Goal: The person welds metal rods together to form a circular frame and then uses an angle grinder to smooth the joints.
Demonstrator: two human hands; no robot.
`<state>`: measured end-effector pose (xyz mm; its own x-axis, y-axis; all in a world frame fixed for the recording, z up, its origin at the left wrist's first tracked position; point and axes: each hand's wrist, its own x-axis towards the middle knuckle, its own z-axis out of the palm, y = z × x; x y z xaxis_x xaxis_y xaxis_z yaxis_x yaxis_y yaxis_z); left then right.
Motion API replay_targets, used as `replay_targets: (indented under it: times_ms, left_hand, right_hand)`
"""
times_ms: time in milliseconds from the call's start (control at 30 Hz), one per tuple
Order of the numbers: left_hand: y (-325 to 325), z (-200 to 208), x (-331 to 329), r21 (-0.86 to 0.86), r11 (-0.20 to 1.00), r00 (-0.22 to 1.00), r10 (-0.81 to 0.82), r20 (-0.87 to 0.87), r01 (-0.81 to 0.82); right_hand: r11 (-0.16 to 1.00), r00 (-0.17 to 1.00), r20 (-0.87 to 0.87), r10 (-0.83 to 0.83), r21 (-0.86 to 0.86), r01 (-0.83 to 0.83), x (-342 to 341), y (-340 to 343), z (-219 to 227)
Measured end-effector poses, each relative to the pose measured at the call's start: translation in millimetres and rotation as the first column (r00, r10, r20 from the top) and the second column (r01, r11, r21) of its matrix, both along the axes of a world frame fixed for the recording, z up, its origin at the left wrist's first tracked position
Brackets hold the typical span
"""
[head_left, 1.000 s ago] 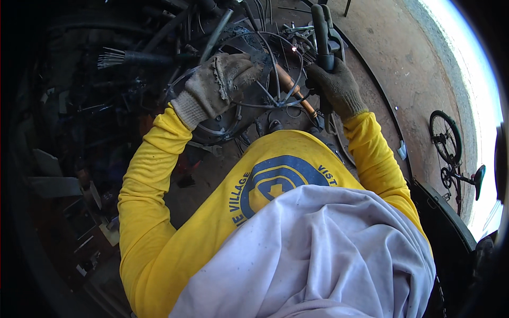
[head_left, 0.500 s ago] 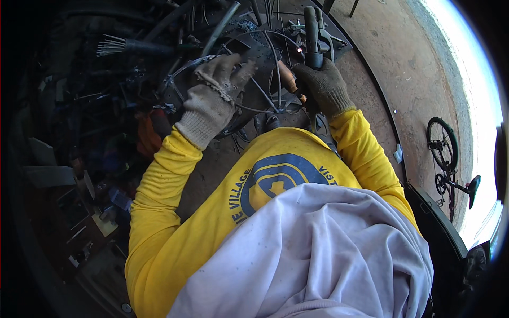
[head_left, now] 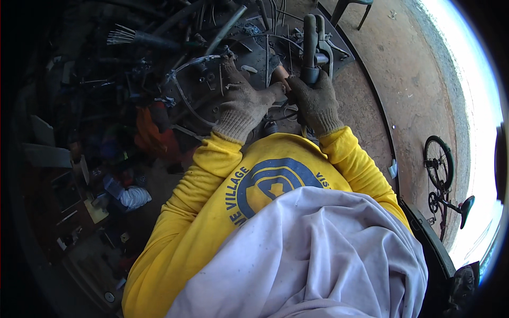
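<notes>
My left hand (head_left: 243,103), in a grey-brown knitted glove, has its thumb stretched toward a copper-coloured piece (head_left: 280,73) and its other fingers pointing away from me. Those fingertips are beside the end of a bent metal rod frame (head_left: 183,95); whether they touch it is unclear. My right hand (head_left: 318,100), gloved too, is closed at the base of a clamp-like tool (head_left: 310,45) with a thick dark handle and a second metal arm. Its fingers lie next to the copper-coloured piece, whose lower end is hidden.
The dark metal worktable (head_left: 339,66) holds pipes, rods and nuts. A bundle of thin rods (head_left: 121,36) lies at the far left. Orange cloth (head_left: 154,132) and clutter fill the left side. On the right, a bicycle (head_left: 440,169) stands on bare ground; a chair (head_left: 352,5) is at the top.
My left hand has moved right, toward my right hand, its thumb now beside the copper-coloured piece. The rod frame lies in a different position, and my right hand has come slightly nearer to me.
</notes>
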<state>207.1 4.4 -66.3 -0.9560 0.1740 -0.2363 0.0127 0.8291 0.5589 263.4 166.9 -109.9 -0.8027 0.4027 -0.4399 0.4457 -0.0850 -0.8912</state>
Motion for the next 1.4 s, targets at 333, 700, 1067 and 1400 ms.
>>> replay_targets:
  times_ms: [333, 700, 1067, 1400]
  left_hand:
    - [-1.5, 12.8, -2.0, -0.076, 0.993, 0.996, -0.086, -0.013, 0.085]
    - [-29.8, 34.5, -48.3, -0.752, 0.528, 0.516, -0.805, -0.295, 0.394]
    - [-31.0, 124.4, -108.4, -0.947, 0.179, -0.003, -0.982, -0.186, 0.266]
    - [-17.6, 83.4, -109.2, -0.735, 0.425, 0.125, -0.895, -0.428, 0.528]
  right_hand:
    - [0.962, 0.931, -0.245, -0.27, -0.118, 0.247, 55.7, 69.9, -14.3]
    - [0.97, 0.947, -0.214, -0.24, -0.029, 0.24, 90.3, 102.0, -61.9]
    - [0.99, 0.935, -0.328, -0.135, -0.08, 0.115, 123.6, 74.6, -59.1]
    - [0.995, 0.941, -0.333, 0.064, 0.098, -0.033, 127.7, 63.6, -74.3]
